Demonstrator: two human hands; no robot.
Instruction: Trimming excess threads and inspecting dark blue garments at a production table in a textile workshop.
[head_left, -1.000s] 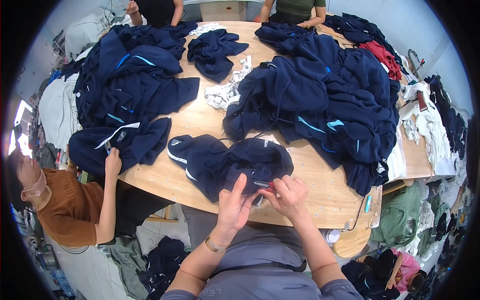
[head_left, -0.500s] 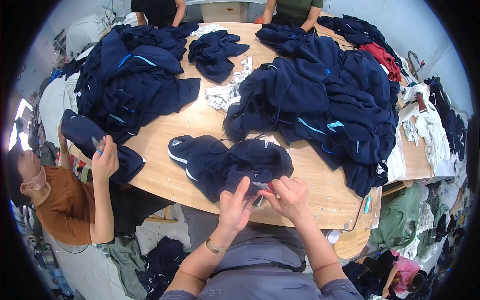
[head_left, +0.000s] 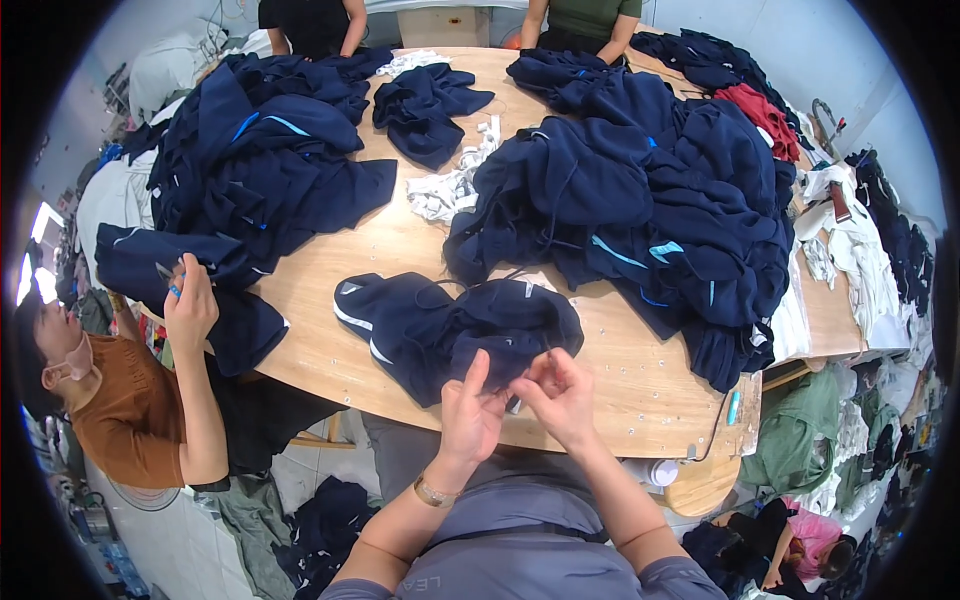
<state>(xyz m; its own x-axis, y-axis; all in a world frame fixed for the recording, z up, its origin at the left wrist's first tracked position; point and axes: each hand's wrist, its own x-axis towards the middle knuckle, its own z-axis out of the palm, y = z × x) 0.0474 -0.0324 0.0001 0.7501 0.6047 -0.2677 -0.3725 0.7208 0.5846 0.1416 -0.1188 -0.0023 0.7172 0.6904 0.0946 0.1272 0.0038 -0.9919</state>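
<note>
A navy garment (head_left: 450, 340) with white stripes and a dark drawstring lies bunched on the table in front of me. At its near edge my left hand (head_left: 470, 420) has its thumb raised and its other fingers curled at the cloth, gripping the edge. Close beside it on the right, my right hand (head_left: 560, 400) is closed, thumb and forefinger pinched together at the same edge. Whatever sits in that pinch is too small or hidden to name. The red-handled cutter seen there earlier does not show now.
Large heaps of navy garments lie at the left (head_left: 260, 150) and right (head_left: 640, 200) of the wooden table (head_left: 330, 300). White trimmings (head_left: 440, 195) lie between them. A co-worker (head_left: 140, 410) at the left handles a navy garment. A turquoise tool (head_left: 734, 408) lies near the right edge.
My right hand has turned and shifted slightly left and down, and the red-handled cutter has gone from sight. The left hand barely moved. The co-worker's hand and garment shifted left.
</note>
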